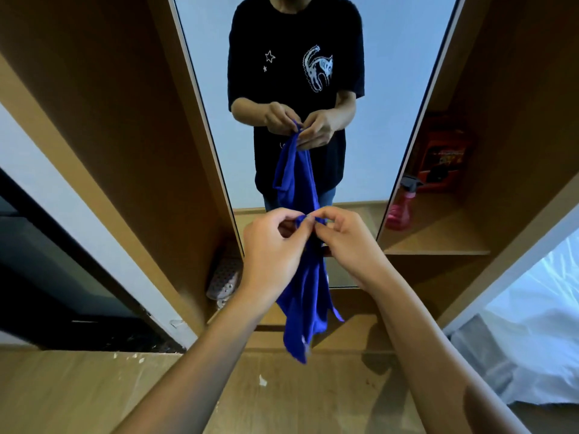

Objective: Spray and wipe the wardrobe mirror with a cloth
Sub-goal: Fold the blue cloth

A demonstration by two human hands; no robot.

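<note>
Facing the wardrobe mirror [213, 98] at 12 o'clock, the left hand [272, 245] and right hand [347, 242] pinch the top edge of the cloth [305, 296], which hangs limp, soft and light; best held by its corners.

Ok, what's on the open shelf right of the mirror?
On the shelf: a pink spray bottle at its left end, a red-orange box behind it. The box's lettering is too blurred to read.

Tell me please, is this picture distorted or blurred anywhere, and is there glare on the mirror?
Head view: strong wide-angle distortion, the wardrobe panels splay outward; no bright glare on the mirror, only a clear reflection; the pink spray bottle looks soft; both hands and the blue cloth are fairly sharp.
</note>
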